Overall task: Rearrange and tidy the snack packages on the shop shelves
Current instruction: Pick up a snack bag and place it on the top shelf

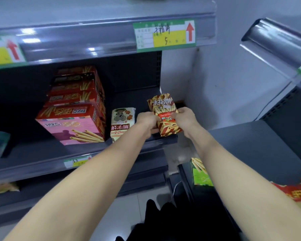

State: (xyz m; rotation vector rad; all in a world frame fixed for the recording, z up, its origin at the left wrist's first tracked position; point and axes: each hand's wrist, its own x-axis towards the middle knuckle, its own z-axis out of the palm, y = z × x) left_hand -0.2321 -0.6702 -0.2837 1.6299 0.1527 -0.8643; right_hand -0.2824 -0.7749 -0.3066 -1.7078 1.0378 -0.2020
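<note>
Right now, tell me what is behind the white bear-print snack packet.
Only bare dark shelf and perforated back panel show behind the white bear-print snack packet. The left hand, gripping a red-and-brown striped packet, and its forearm hide the lower right corner.

Light: dim, cool bluish cast, falling from above.
Glare: white patches on the upper shelf rail [76, 43].
Shadows: recess behind the boxes [73, 108] is nearly black.
Blur: soft throughout; far-left edge smeared.
Distortion: wide-angle, rails bend toward the edges.
</note>
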